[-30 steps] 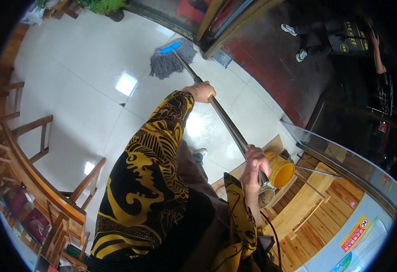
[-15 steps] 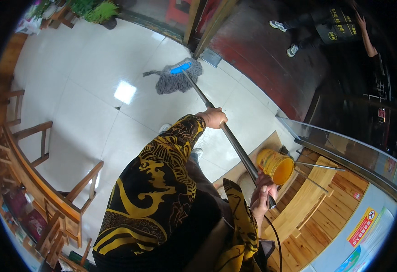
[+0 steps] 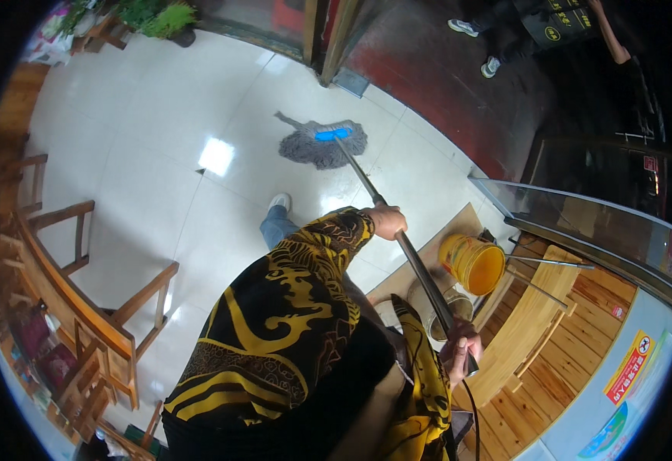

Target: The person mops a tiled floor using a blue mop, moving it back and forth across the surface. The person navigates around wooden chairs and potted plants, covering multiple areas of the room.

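A mop point(image 3: 423, 273) slants across the view, gripped by both my hands. Its grey string head point(image 3: 317, 151), with a blue clamp, lies spread on the pale tiled floor. My left hand point(image 3: 388, 221) is wrapped round the middle of the dark pole. Farther down, close to the pole's near end, my right hand point(image 3: 461, 353) is closed on it. Black-and-yellow patterned sleeves cover my arms.
A yellow bucket point(image 3: 474, 265) stands right of the pole, beside a wooden bench point(image 3: 539, 323). Wooden chairs point(image 3: 148, 292) and a counter edge point(image 3: 82, 307) line the left. Potted plants point(image 3: 173, 19) sit at the far left. Another person's shoes point(image 3: 490, 67) show beyond the doorway.
The mop head has come nearer and to the right across the tiles. Both hands have shifted right and nearer with the pole. One of my feet shows farther forward.
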Demonstrator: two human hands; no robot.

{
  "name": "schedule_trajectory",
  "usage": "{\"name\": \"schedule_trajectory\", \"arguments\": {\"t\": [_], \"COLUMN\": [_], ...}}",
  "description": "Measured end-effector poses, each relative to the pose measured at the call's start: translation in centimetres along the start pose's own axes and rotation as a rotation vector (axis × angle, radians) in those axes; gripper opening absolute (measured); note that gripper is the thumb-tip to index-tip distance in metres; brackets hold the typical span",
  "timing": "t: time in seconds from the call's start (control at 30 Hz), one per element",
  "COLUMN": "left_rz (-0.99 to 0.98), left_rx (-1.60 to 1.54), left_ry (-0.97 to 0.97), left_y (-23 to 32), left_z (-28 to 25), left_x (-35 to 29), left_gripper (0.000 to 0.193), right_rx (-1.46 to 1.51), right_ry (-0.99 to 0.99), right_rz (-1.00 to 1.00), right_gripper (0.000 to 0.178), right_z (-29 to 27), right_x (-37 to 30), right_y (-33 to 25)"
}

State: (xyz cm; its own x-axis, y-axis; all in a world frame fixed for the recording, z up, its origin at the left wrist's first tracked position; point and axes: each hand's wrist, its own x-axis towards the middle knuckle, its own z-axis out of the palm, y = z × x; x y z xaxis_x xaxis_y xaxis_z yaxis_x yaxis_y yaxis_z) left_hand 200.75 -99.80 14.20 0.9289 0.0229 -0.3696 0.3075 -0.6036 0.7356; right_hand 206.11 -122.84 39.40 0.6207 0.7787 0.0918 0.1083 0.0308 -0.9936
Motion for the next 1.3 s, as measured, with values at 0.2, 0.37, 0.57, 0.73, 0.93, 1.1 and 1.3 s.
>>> {"name": "schedule_trajectory", "arguments": {"t": [0.2, 0.37, 0.57, 0.73, 0.93, 1.1, 1.3], "left_rz": [0.022, 0.004, -0.137, -0.357, -0.589, -0.775, -0.735], "left_rx": [-0.061, -0.115, -0.121, -0.048, -0.022, -0.052, -0.151], "left_ry": [0.204, 0.463, 0.568, 0.64, 0.829, 0.904, 0.664], "left_y": [5.4, 9.8, 9.7, 5.8, -2.2, -11.4, -18.7], "left_z": [1.4, -2.6, -5.2, -6.7, -7.0, -3.8, 5.1], "left_x": [-0.4, -7.5, -17.0, -24.0, -32.5, -35.9, -33.1], "left_gripper": [0.02, 0.019, 0.021, 0.021, 0.023, 0.023, 0.018], "right_rx": [-0.13, -0.047, 0.08, 0.207, 0.468, 0.565, 0.303], "right_ry": [-0.189, -0.377, -0.644, -0.879, -1.002, -0.989, -1.124], "right_rz": [-0.191, -0.492, -0.615, -0.672, -0.474, -0.261, -0.18], "right_gripper": [0.028, 0.029, 0.032, 0.024, 0.016, 0.023, 0.02], "right_z": [-2.3, -1.2, 4.5, 12.5, 24.4, 31.4, 27.6], "right_x": [1.0, 5.3, 9.1, 12.0, 12.4, 10.9, 5.8], "right_y": [-3.9, -9.5, -14.3, -13.5, -9.8, -1.2, 7.7]}}
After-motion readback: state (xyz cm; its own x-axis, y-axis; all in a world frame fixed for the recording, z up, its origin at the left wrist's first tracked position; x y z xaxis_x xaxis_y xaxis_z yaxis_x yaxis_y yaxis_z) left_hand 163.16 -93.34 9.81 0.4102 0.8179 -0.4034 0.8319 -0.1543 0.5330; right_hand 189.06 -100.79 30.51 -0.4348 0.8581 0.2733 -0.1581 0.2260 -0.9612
